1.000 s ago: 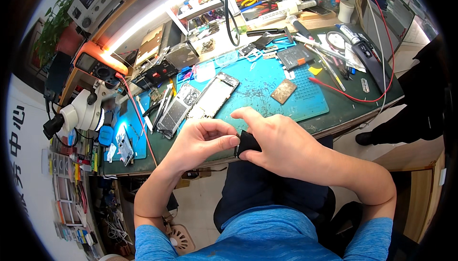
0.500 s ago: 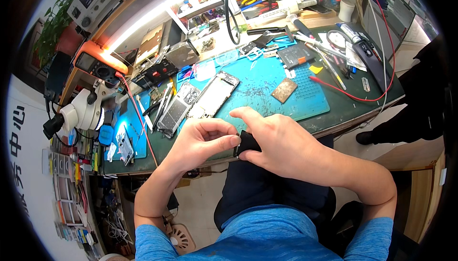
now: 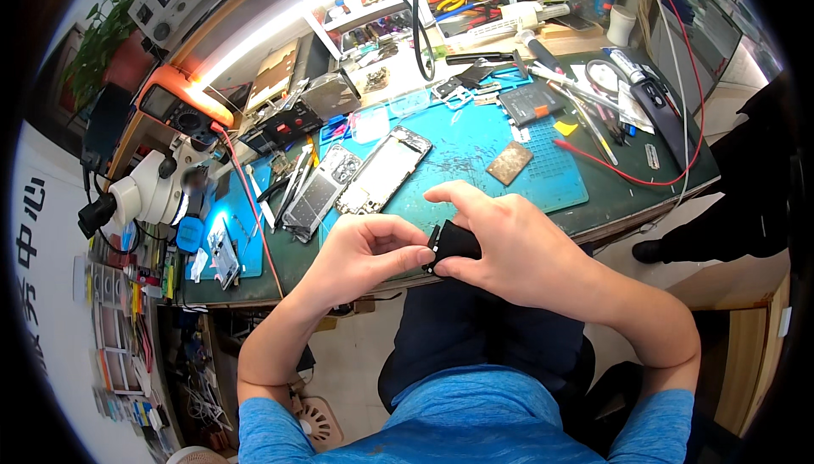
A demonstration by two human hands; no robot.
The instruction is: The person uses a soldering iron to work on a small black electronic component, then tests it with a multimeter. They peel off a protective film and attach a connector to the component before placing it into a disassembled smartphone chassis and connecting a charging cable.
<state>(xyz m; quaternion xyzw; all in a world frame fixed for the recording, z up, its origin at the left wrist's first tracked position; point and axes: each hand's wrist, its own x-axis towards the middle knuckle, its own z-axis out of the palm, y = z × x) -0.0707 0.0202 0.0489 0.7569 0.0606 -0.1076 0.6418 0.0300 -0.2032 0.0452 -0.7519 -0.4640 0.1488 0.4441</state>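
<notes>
1. Looks down on two bare hands meeting at the near edge of a dark green bench (image 3: 632, 157).
2. Holds a small black part (image 3: 460, 242) in the right hand (image 3: 526, 239), gripped between thumb and fingers, with the forefinger arched out beyond it.
3. Pinches the left edge of the part with the left hand (image 3: 365, 252), thumb and forefinger drawn narrow at a thin dark strip (image 3: 435, 235) with pale spots. Cannot tell strip from part for certain.
4. Places the part between the hands, over the bench's near edge as seen from above, close to the lap.
5. Shows, beyond the hands, a blue mat (image 3: 454, 137) bearing a pale phone frame (image 3: 386, 171), with a grey panel (image 3: 326, 191) just left of the frame and a brown plate (image 3: 510, 164) lying well to its right.
6. Adds, farther right, a black slab (image 3: 532, 101), a yellow scrap (image 3: 565, 128) and a curving red cable (image 3: 585, 158).
7. Includes, at left, an orange multimeter (image 3: 184, 105) above a white microscope (image 3: 144, 195).
8. Takes in, at far right, another person's dark trouser leg (image 3: 738, 214).
</notes>
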